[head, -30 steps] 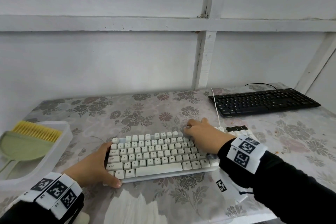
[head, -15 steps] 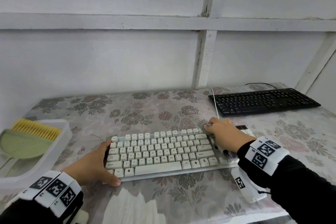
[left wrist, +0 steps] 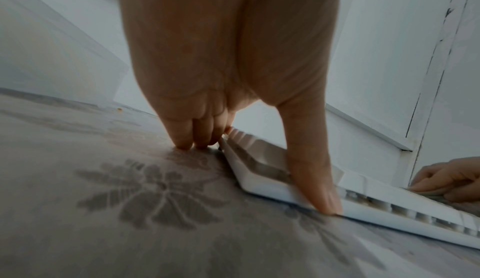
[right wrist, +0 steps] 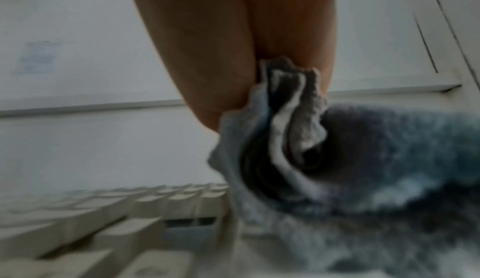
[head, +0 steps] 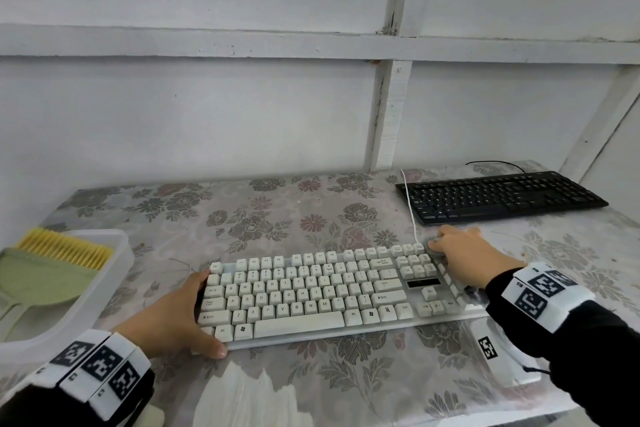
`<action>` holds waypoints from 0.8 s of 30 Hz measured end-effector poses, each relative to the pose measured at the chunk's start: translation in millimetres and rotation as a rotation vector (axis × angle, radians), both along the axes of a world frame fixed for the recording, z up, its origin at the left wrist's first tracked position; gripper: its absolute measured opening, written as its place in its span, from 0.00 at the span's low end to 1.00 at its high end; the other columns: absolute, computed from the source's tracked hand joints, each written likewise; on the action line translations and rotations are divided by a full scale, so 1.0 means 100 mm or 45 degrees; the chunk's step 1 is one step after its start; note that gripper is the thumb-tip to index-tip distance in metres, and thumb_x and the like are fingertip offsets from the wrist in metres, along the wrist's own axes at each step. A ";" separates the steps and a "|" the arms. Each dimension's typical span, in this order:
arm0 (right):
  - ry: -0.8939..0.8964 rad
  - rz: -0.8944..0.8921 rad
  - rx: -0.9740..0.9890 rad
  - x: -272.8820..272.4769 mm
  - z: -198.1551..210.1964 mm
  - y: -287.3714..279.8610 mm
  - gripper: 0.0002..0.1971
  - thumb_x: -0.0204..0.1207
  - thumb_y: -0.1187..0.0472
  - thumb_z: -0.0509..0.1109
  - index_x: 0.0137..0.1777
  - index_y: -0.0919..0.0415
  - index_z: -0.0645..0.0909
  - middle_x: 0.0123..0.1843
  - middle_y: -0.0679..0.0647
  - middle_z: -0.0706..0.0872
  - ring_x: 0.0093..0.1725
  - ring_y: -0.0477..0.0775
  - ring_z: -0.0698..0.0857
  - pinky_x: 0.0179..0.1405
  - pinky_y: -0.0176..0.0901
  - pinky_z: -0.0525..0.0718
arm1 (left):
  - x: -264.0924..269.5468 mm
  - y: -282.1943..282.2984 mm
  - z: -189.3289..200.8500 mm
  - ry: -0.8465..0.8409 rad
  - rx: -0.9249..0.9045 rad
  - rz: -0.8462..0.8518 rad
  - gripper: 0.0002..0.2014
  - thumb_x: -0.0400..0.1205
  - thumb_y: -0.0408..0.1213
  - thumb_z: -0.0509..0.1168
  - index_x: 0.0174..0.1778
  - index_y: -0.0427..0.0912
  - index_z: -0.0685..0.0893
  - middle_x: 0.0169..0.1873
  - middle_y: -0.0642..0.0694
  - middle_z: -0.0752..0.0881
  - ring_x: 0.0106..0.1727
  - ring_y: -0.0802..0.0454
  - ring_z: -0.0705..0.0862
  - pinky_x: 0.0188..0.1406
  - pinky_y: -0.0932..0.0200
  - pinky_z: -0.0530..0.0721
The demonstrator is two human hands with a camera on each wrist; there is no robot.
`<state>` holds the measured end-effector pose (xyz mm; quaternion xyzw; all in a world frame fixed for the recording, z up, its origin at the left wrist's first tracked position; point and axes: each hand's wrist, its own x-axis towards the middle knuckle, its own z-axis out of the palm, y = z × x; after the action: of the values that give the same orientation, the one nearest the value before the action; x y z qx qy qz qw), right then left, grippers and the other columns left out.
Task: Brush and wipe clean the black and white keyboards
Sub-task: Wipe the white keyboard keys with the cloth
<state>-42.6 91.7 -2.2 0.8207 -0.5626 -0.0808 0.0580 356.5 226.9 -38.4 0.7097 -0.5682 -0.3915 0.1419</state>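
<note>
Now I rub my gray cloth, held tight in my right hand, along the white keyboard on the counter, while my left hand grips its left end so it won't slide.

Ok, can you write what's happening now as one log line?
step: wiping white keyboard | right hand: presses grey cloth on number pad | left hand: holds left end | black keyboard: untouched

cloth blurred, brush edge-cropped
</note>
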 end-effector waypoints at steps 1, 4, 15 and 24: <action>0.026 -0.011 -0.010 -0.04 0.01 -0.01 0.21 0.73 0.77 0.54 0.29 0.49 0.59 0.36 0.42 0.59 0.43 0.52 0.69 0.53 0.44 0.64 | 0.00 0.00 0.00 -0.001 0.002 0.003 0.67 0.46 0.50 0.85 0.79 0.51 0.53 0.66 0.57 0.75 0.65 0.56 0.76 0.70 0.56 0.73; 0.037 -0.127 0.044 -0.19 0.07 -0.06 0.20 0.72 0.77 0.55 0.28 0.52 0.62 0.36 0.44 0.59 0.42 0.54 0.68 0.55 0.47 0.66 | 0.00 0.00 0.01 0.005 -0.008 -0.002 0.68 0.44 0.51 0.84 0.79 0.51 0.53 0.67 0.57 0.75 0.66 0.56 0.75 0.71 0.54 0.72; 0.061 -0.087 0.077 -0.06 0.18 -0.12 0.19 0.72 0.79 0.51 0.28 0.54 0.61 0.37 0.45 0.60 0.49 0.58 0.69 0.48 0.44 0.65 | -0.01 0.01 0.03 -0.013 0.003 -0.007 0.69 0.42 0.53 0.83 0.79 0.51 0.53 0.66 0.56 0.75 0.66 0.56 0.76 0.71 0.53 0.72; 0.081 -0.129 0.135 -0.13 0.06 -0.08 0.21 0.76 0.73 0.56 0.28 0.50 0.63 0.36 0.42 0.59 0.48 0.54 0.70 0.61 0.46 0.71 | -0.01 0.01 0.02 -0.008 0.012 0.006 0.69 0.43 0.52 0.83 0.79 0.51 0.53 0.66 0.56 0.76 0.65 0.56 0.76 0.70 0.54 0.73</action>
<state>-56.1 83.4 3.4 0.7901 -0.5963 -0.1394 0.0279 355.2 228.4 -35.9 0.7130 -0.5652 -0.3915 0.1377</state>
